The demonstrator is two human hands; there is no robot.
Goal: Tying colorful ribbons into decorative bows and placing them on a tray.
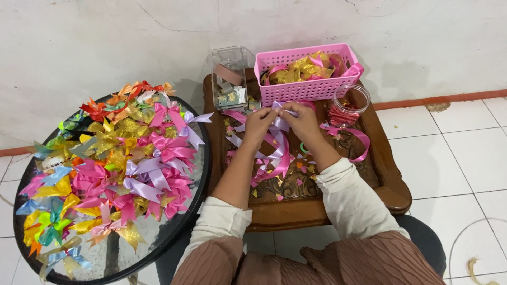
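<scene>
Both the left hand (257, 125) and right hand (302, 120) pinch a half-formed lilac ribbon bow (279, 125) between them; many finished bows (113, 158) lie left of them, uncut ribbon fills the pink basket (306, 89) beyond.

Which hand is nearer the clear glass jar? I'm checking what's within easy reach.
The right hand is nearer: the glass jar stands just beyond it, to its right. The left hand sits farther off, on the other side of the lilac ribbon.
</scene>
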